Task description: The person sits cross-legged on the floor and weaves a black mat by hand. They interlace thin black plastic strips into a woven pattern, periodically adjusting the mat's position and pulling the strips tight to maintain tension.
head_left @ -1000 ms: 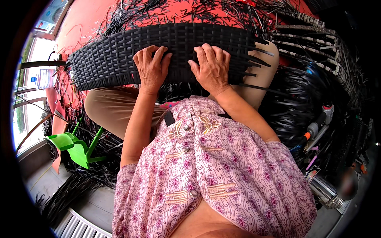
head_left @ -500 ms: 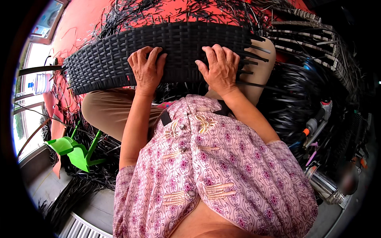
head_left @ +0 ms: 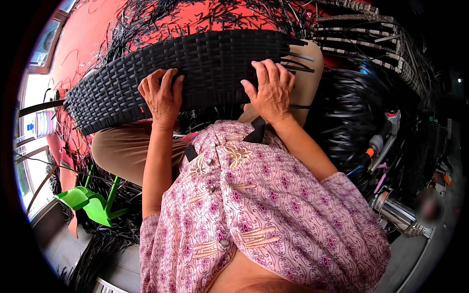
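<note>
A curved panel of tightly woven black flat strips [head_left: 205,61] lies across my bent legs. Loose strip ends stick out at its right end, and one long strip runs off its left end. My left hand [head_left: 161,95] rests on its left-centre part, with bent fingers touching the weave and the thumb held apart. Further right, my right hand [head_left: 271,90] lies on the panel with fingers spread and fingertips against the surface. Neither hand is wrapped around the panel. Its underside is hidden.
Black strip scraps [head_left: 161,24] litter the red floor sheet [head_left: 83,41]. A large heap of black strips [head_left: 337,117] lies at right, beside a grey-and-red hand tool [head_left: 383,134] and a metal cylinder [head_left: 398,212]. A green plastic thing [head_left: 97,205] stands at left; a woven frame [head_left: 361,34] lies far right.
The panel has shifted left and its left end has dropped nearer to me. My left hand has moved left and down with it; my right hand has shifted only slightly. The view has turned a little.
</note>
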`<state>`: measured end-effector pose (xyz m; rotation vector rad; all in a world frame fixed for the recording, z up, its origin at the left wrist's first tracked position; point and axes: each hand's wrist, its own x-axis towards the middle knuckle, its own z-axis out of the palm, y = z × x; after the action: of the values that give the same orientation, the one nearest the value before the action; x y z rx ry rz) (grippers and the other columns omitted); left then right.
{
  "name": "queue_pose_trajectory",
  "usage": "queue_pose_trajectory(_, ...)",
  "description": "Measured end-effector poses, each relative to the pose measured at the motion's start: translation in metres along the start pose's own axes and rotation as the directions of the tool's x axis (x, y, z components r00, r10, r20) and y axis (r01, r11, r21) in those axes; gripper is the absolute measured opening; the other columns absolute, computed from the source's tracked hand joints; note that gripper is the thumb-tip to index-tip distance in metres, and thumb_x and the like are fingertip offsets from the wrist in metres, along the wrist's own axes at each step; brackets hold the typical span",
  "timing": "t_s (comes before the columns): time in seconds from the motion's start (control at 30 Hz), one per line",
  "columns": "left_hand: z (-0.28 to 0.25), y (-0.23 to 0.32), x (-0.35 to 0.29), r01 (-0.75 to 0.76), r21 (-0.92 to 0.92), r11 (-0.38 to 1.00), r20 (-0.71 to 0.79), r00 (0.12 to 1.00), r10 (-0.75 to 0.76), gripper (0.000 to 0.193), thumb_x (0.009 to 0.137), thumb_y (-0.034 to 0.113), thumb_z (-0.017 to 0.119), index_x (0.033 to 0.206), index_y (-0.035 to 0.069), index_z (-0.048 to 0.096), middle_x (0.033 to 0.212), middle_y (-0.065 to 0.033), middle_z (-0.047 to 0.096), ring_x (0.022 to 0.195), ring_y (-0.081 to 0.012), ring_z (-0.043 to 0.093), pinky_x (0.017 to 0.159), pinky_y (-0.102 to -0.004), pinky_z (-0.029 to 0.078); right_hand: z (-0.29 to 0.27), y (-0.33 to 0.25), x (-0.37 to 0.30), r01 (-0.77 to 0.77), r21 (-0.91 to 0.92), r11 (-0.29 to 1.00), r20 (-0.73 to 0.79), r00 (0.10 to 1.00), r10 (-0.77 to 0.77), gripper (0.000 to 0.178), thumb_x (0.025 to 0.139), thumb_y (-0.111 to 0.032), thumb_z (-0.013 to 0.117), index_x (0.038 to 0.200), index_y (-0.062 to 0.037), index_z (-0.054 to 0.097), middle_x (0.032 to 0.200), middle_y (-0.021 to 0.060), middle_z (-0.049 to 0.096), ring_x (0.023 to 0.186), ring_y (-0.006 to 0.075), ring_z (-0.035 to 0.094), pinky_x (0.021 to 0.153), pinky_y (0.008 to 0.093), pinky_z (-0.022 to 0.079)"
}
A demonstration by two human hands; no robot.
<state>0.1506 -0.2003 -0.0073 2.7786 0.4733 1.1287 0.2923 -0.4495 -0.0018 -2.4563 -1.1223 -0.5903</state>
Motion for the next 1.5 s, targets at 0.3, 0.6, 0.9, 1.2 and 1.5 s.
queue_pose_trajectory(0.3, 0.000, 0.000, -0.001, 0.012, 0.008, 1.000, 0.036, 0.999, -0.013, 0.025, 0.089, 0.022, 0.077, 0.112, 0.015, 0.072, 0.112, -0.0058, 0.061, 0.108, -0.0265, 0.055, 0.100, -0.0419, 0.038, -0.006, 0.018, -0.037, 0.049, 0.082, 0.995, 0.065, 0.996, -0.054, 0.062, 0.086, -0.033, 0.074, 0.140, -0.0079, 0.055, 0.141, 0.0082, 0.050, 0.134, 0.0300, 0.044, 0.107, 0.0492, 0.038)
queue_pose_trajectory(0.6, 0.004, -0.002, 0.000, 0.013, 0.014, 1.000, 0.020, 1.000, -0.014, 0.024, 0.089, 0.024, 0.077, 0.112, 0.017, 0.073, 0.110, -0.0047, 0.063, 0.107, -0.0256, 0.056, 0.098, -0.0410, 0.038, -0.026, 0.031, -0.058, -0.010, 0.176, 0.984, 0.011, 1.000, 0.009, 0.031, 0.088, -0.019, 0.074, 0.116, -0.0089, 0.068, 0.129, 0.0086, 0.060, 0.125, 0.0290, 0.055, 0.110, 0.0463, 0.039)
queue_pose_trajectory(0.9, 0.007, -0.008, 0.002, 0.022, -0.014, 1.000, 0.033, 0.999, -0.021, 0.023, 0.088, 0.024, 0.077, 0.109, 0.016, 0.073, 0.109, -0.0053, 0.063, 0.107, -0.0258, 0.056, 0.098, -0.0409, 0.037, -0.028, 0.068, -0.030, -0.523, 0.567, 0.636, 0.156, 0.827, 0.540, 0.029, 0.093, -0.010, 0.071, 0.120, 0.0024, 0.065, 0.113, 0.0126, 0.069, 0.089, 0.0199, 0.069, 0.083, 0.0324, 0.056)
queue_pose_trajectory(1.2, 0.011, -0.011, 0.016, 0.025, -0.025, 0.999, 0.043, 0.999, -0.024, 0.022, 0.088, 0.025, 0.078, 0.108, 0.016, 0.073, 0.108, -0.0063, 0.063, 0.108, -0.0259, 0.056, 0.098, -0.0408, 0.038, -0.016, 0.080, 0.014, -0.630, 0.775, 0.047, 0.540, 0.699, 0.468, 0.035, 0.091, -0.016, 0.073, 0.121, 0.0011, 0.067, 0.110, 0.0049, 0.070, 0.096, 0.0110, 0.063, 0.092, 0.0293, 0.049)
queue_pose_trajectory(1.5, 0.016, -0.018, 0.032, 0.017, -0.036, 0.999, 0.066, 0.998, -0.014, 0.022, 0.089, 0.024, 0.077, 0.109, 0.015, 0.073, 0.110, -0.0065, 0.063, 0.109, -0.0265, 0.056, 0.100, -0.0408, 0.038, 0.000, 0.097, 0.033, -0.571, 0.789, 0.228, 0.481, 0.804, 0.349, 0.042, 0.083, -0.011, 0.082, 0.119, 0.0010, 0.065, 0.105, 0.0052, 0.067, 0.088, 0.0107, 0.065, 0.080, 0.0280, 0.055)
